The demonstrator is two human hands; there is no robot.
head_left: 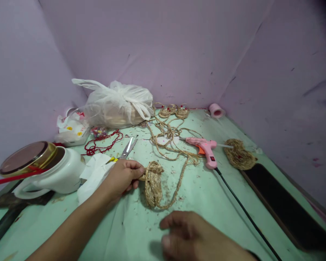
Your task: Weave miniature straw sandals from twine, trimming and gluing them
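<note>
A coiled piece of tan rope work (153,186) stands near the middle of the green table. My left hand (129,175) pinches its left side between thumb and fingers. From its lower edge a length of rope (180,177) curves up to a loose tangle further back. My right hand (186,233) is in front of the piece, near the bottom of the view, slightly blurred. Its thumb and fingers are apart with nothing between them. Scissors with yellow handles (128,146) lie just beyond my left hand, the handles partly covered.
A pink glue gun (205,146) lies right of centre, its black cord (241,206) running toward me. A flat rope coil (239,155) touches a dark board (282,206) at right. At left are a white mug (66,170) on its side, tissue (96,174) and a plastic bag (119,103).
</note>
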